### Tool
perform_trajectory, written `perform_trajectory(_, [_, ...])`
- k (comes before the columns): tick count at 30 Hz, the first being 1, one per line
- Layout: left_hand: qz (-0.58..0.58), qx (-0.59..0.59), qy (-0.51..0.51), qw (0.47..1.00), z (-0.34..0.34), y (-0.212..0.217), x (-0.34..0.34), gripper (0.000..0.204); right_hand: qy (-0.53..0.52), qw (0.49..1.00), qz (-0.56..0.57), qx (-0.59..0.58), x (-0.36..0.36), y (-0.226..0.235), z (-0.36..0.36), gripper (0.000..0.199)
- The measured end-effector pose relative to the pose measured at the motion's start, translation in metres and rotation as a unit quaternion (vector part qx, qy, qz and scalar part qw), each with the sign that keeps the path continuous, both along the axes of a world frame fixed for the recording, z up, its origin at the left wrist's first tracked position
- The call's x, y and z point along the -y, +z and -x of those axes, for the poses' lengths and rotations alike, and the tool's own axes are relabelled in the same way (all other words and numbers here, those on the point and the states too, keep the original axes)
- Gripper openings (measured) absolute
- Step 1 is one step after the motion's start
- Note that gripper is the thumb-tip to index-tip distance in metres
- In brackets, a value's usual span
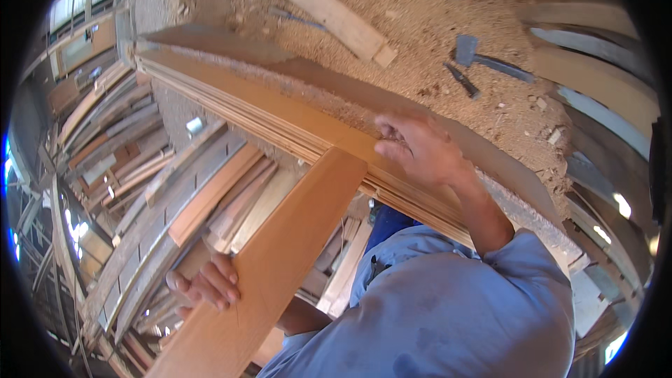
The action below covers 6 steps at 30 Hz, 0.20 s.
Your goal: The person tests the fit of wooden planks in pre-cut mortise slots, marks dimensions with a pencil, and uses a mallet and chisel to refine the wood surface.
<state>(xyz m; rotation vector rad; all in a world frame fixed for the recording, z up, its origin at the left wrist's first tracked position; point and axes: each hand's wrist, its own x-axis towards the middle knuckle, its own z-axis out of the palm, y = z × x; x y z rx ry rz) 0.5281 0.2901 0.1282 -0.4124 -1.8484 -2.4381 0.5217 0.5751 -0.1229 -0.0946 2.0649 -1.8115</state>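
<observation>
A long, smooth orange-brown wooden board (280, 245) slants up from the lower left, and its far end rests on a stack of similar boards (280, 120). My left hand (210, 283) grips this board's left edge; the forearm passes beneath it and the fingertips lie on its upper face. Over the stack, just right of the board's end, is my right hand (427, 148), its fingers loosely bent and apart, with nothing seen in it. Whether it touches the stack I cannot tell.
Beyond the stack, sawdust (406, 21) covers a surface bearing a pale wood offcut (336, 17), a hammer-like tool (467, 50) and a slim dark tool (462, 81). Piled lumber (217, 192) lies at the left, with more planks (595, 66) at the right.
</observation>
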Motion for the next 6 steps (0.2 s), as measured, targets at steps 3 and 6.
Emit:
perform_trajectory(3, [0.054,-0.04,-0.053,0.996,0.023,-0.01,0.004,0.063,-0.039,0.994,0.065,-0.081,-0.03,0.057,0.028,0.053])
perform_trajectory(6, [0.057,-0.062,-0.093,0.992,0.056,-0.026,0.012,0.066,-0.05,0.967,0.167,-0.185,-0.039,0.127,0.039,0.068])
